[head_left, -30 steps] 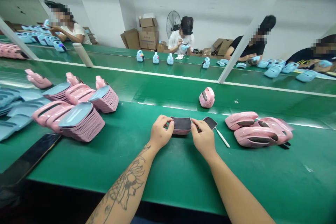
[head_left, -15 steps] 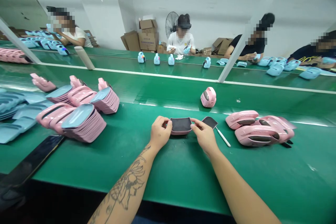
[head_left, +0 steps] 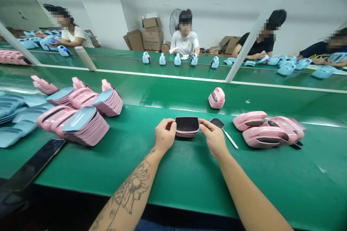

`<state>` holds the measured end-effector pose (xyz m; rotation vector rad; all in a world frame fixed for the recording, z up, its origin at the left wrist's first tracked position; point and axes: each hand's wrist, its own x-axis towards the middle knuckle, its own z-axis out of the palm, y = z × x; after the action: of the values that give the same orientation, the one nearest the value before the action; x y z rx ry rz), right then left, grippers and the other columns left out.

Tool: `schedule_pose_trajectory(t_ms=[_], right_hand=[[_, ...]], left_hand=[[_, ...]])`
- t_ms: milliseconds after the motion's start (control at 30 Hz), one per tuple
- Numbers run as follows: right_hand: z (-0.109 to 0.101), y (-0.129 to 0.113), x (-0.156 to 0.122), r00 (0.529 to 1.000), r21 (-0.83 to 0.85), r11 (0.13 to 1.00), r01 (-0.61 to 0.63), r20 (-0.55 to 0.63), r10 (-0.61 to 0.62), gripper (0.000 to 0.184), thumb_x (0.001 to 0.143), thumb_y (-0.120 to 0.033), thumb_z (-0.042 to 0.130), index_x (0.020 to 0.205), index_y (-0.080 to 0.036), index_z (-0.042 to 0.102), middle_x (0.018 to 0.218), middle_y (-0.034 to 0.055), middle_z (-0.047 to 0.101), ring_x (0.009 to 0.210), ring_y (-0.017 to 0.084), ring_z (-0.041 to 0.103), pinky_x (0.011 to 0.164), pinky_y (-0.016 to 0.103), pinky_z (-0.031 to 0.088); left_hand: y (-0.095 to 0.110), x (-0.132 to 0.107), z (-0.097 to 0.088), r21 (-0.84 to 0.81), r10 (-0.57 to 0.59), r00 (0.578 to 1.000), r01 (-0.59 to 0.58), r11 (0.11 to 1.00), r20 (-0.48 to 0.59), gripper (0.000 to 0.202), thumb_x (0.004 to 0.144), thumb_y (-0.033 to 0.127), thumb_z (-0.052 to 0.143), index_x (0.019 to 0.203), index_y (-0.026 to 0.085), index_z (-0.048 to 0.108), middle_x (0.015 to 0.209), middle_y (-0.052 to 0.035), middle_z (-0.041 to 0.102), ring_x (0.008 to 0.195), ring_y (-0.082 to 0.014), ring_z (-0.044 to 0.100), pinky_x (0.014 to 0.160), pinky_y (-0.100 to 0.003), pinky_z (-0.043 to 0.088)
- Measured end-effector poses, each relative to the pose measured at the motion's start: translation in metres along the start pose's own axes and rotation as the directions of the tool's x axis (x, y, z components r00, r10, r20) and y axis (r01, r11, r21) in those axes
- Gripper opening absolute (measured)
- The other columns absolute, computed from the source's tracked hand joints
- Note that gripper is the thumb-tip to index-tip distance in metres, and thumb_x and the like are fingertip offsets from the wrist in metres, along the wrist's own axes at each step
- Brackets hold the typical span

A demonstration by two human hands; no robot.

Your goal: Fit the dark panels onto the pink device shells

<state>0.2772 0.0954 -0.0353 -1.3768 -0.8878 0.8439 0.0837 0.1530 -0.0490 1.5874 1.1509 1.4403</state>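
Observation:
Between my hands is a pink-edged panel with a dark face [head_left: 187, 124], at the top of what looks like a small stack of pink panels [head_left: 187, 134]. My left hand [head_left: 165, 133] pinches its left edge between thumb and fingers. At the right edge, my right hand [head_left: 214, 137] grips the corner with thumb and forefinger. Just beyond that hand lies another dark panel [head_left: 217, 123], and a slim white tool [head_left: 231, 139] rests beside it. Further back stands a pink rounded housing with a handle [head_left: 216, 98].
Pink housings [head_left: 268, 130] lie together at the right. Stacked pink panels [head_left: 88, 130], blue parts [head_left: 16, 126] and a dark flat device [head_left: 36, 162] occupy the left. Beyond a white rail [head_left: 151, 76], several people work with blue housings [head_left: 177, 60]. A slanted post [head_left: 244, 52] rises there.
The dark panel's near face has tilted slightly, with both hands still at its edges. Across the rail, a co-worker has set another blue housing into the row, and the person at left has lowered their hands.

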Motion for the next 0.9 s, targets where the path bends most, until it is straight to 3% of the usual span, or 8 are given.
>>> schedule_pose_trajectory(t_ms=[300, 700, 900], right_hand=[[0.001, -0.001, -0.002, 1.0, 0.011, 1.0, 0.017, 0.017, -0.017, 0.039, 0.075, -0.044, 0.076, 0.106, -0.02, 0.077, 0.1, 0.0066, 0.076, 0.091, 0.024, 0.068, 0.072, 0.032, 0.053], [0.006, 0.007, -0.002, 1.0, -0.001, 1.0, 0.002, -0.004, -0.002, 0.042, 0.08, -0.052, 0.075, 0.106, -0.02, 0.065, 0.082, -0.0011, 0.064, 0.053, 0.012, 0.051, 0.049, 0.027, 0.043], [0.008, 0.013, 0.0, 0.999, -0.02, 1.0, 0.008, -0.031, -0.009, 0.041, 0.079, -0.051, 0.076, 0.103, -0.019, 0.066, 0.08, -0.0009, 0.064, 0.055, 0.012, 0.052, 0.05, 0.027, 0.042]], left_hand=[[0.0, -0.001, 0.001, -0.02, -0.008, 1.0, 0.008, 1.0, -0.01, 0.01, 0.085, 0.027, 0.07, 0.086, 0.022, 0.078, 0.086, -0.0043, 0.075, 0.077, -0.0197, 0.067, 0.076, -0.032, 0.052], [0.007, -0.007, 0.002, 0.026, 0.056, 0.997, -0.057, 0.998, 0.046, 0.011, 0.087, 0.028, 0.068, 0.093, 0.021, 0.073, 0.086, -0.0041, 0.071, 0.072, -0.0171, 0.064, 0.068, -0.029, 0.052], [0.001, -0.01, 0.004, 0.066, 0.069, 0.997, -0.071, 0.995, 0.038, 0.011, 0.089, 0.027, 0.066, 0.096, 0.021, 0.072, 0.085, -0.0042, 0.069, 0.072, -0.0165, 0.063, 0.069, -0.029, 0.052]])
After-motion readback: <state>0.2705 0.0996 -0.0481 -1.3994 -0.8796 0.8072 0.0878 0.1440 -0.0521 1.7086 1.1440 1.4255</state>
